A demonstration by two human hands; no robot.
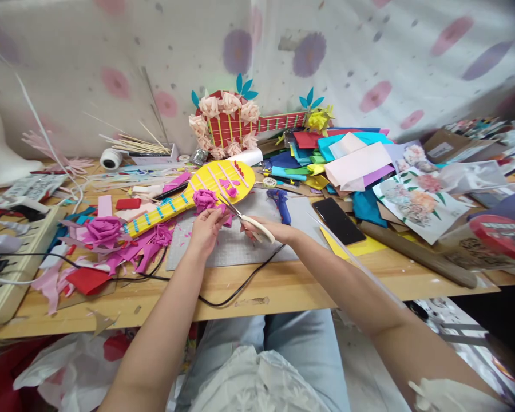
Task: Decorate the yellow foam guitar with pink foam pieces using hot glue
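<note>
My right hand (257, 229) is wrapped round the white handles of a pair of scissors (264, 228), whose metal blades point up and left. Just left of the blades, my left hand (209, 229) pinches a small piece of magenta paper (228, 220), mostly hidden by the fingers. Behind both hands lies a yellow paper guitar (210, 177) with pink strings and blue frets along its neck. A magenta paper rose (205, 198) sits on its body, and loose magenta petals (229, 186) lie beside it. Under the hands is a grey cutting mat (300, 229).
A blue glue gun (282, 205) and a black phone (338, 221) lie to the right. Magenta scraps and another rose (105, 229) are at left, near a power strip (21, 269). A red flowered guitar (227, 123) stands behind. A black cable (240, 289) crosses the table's front.
</note>
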